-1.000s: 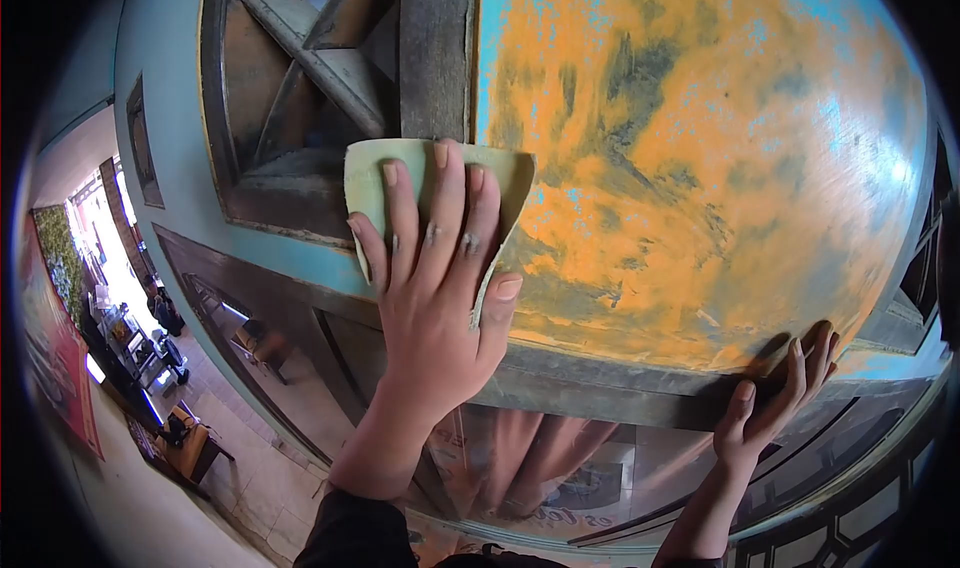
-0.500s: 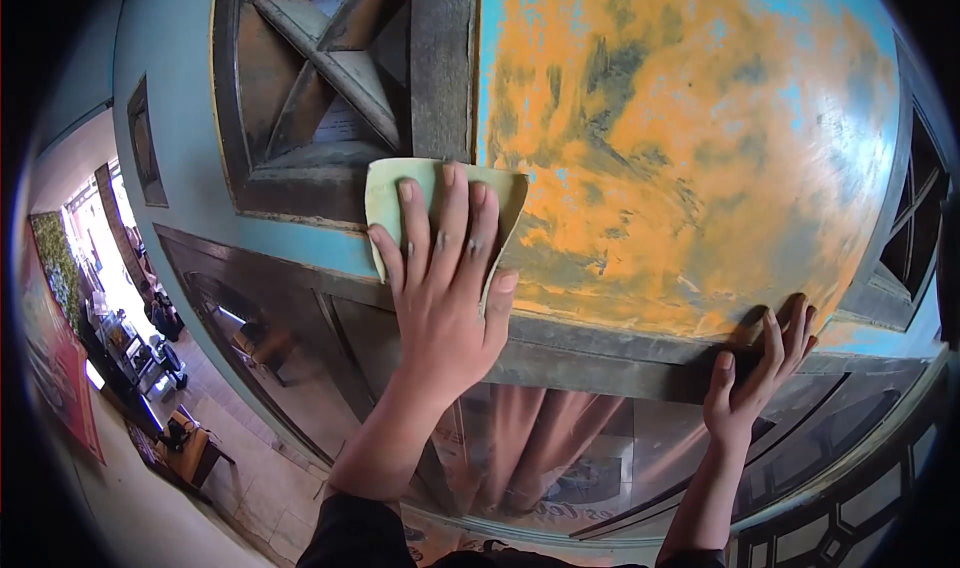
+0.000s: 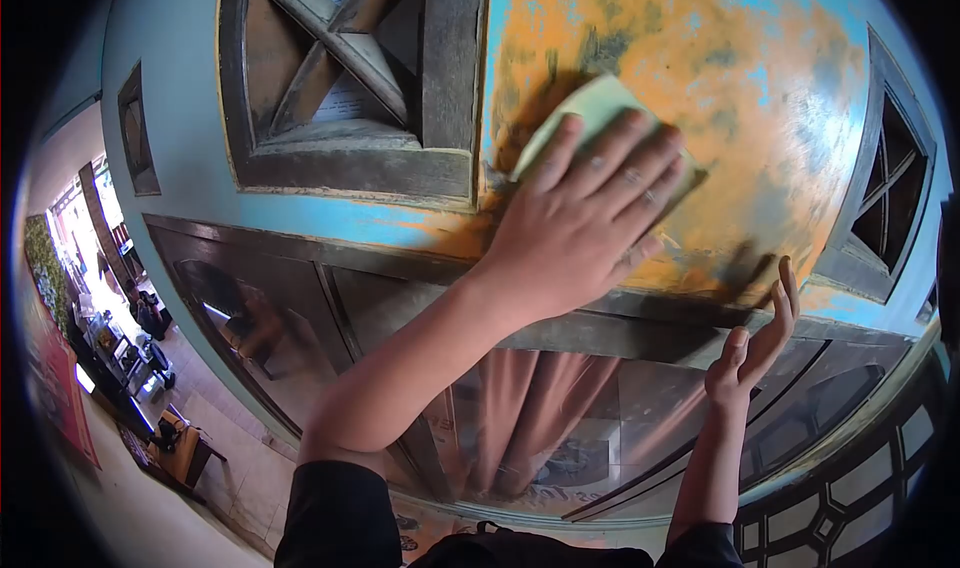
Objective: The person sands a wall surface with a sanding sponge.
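Note:
My left hand [image 3: 590, 203] presses a pale green sheet [image 3: 605, 103] flat against the orange-patched wall panel [image 3: 730, 88]. Its fingers lie spread over the sheet, whose upper edge shows above the fingertips. My right hand [image 3: 755, 343] is at the lower right of the panel, beside the dark wooden beam [image 3: 640, 330], holding nothing, with its thumb apart from the raised fingers. Whether its fingers touch the wall cannot be made out.
A wooden vent frame with crossed slats [image 3: 450, 98] is at the upper left, another [image 3: 885, 188] at the right. Glass panes with pink curtains [image 3: 530, 418] run below the beam. A small wooden table [image 3: 187, 456] stands far left.
My left hand has moved right with the sheet, from the vent frame's corner onto the orange panel, and is tilted. My right hand has turned more side-on, its fingers closer together.

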Motion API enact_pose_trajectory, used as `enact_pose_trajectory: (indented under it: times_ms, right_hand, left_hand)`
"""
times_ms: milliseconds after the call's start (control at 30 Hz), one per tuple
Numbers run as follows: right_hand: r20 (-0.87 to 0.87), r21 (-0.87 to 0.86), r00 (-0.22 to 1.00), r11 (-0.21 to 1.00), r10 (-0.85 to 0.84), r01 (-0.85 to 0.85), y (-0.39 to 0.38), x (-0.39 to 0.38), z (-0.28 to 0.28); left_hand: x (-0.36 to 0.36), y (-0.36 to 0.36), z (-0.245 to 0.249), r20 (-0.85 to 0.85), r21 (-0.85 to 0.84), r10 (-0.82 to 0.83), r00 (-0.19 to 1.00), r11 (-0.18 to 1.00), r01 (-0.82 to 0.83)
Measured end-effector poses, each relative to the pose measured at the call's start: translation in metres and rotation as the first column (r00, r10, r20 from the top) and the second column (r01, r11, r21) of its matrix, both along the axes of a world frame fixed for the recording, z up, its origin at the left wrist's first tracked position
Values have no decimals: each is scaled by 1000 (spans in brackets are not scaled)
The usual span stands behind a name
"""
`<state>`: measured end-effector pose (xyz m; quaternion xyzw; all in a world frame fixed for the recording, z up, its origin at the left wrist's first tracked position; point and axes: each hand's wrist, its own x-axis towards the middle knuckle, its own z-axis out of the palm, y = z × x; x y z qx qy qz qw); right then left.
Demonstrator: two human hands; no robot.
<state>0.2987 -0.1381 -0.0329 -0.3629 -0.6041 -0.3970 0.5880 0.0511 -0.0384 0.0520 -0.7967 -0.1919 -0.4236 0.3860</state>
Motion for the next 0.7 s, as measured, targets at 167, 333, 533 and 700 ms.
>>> enact_pose_trajectory:
  times_ms: [167,333,533,700]
  right_hand:
    - [175,7,970,985,170,-174,-2,-18,16]
    - [337,-167,909,966,243,-197,0,-39,28]
    - [598,-277,794,958,107,79,3,-62,44]
    - [706,-268,708,929,9,255,3,-82,45]
  left_hand:
    - [2,-4,-3,-133,-114,-405,904,913,392]
    - [-5,15,-23,-101,34,-566,818,820,572]
    - [-43,17,-31,-32,217,-406,913,889,403]
    - [-70,16,-16,0,184,-342,940,924,336]
